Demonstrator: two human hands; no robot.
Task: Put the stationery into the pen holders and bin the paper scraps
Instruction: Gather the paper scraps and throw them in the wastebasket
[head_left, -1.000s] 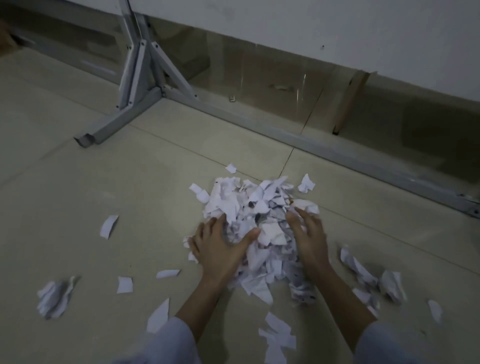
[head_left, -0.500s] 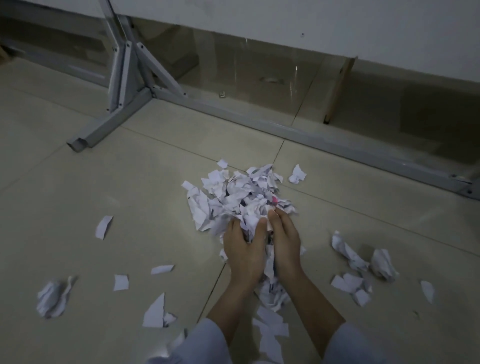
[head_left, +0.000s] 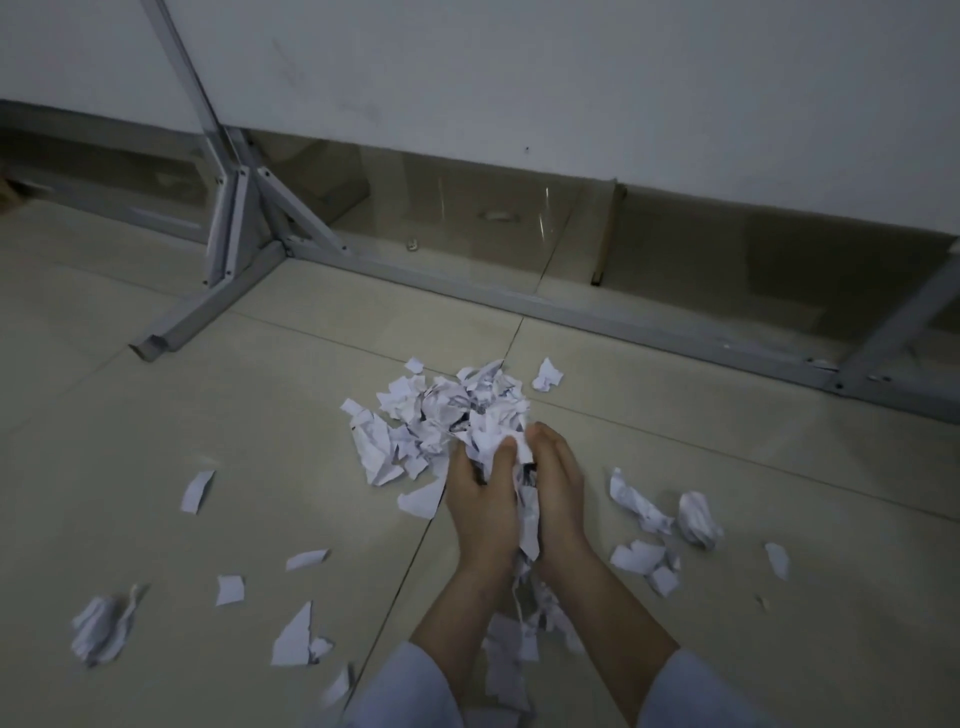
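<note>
Nearest the viewer, two pale sleeves (head_left: 410, 691) frame fallen slips of torn paper lying on the tiled floor (head_left: 156, 415). Just beyond, the left hand (head_left: 485, 512) and right hand (head_left: 558, 496) press palm toward palm, their fingers (head_left: 545, 441) closed on a bundle of paper scraps (head_left: 498, 447) that spills out above and trails below the wrists. The bundle's far side merges with the main heap (head_left: 441, 410), a loose mound of crumpled, jagged white pieces, some bearing dark print, straddling a grout line.

Stray fragments lie well apart on both sides: flat torn slips (head_left: 197, 491) and a crumpled wad (head_left: 98, 629) toward the floor's left, two balled wads (head_left: 698, 519) and small chips toward the right. Farther off, a grey metal frame (head_left: 234, 249) with bolted braces runs along the foot of a white wall (head_left: 571, 78).

Neither bin, pen holders nor stationery is in view.

The step in hand appears to be gathering scraps for binning. Done well, it likely calls for cupping the hands beneath the load, since light, springy paper slips out of a sideways squeeze; compacting each handful first should reduce spillage, and the outlying pieces are probably best swept inward before lifting.
</note>
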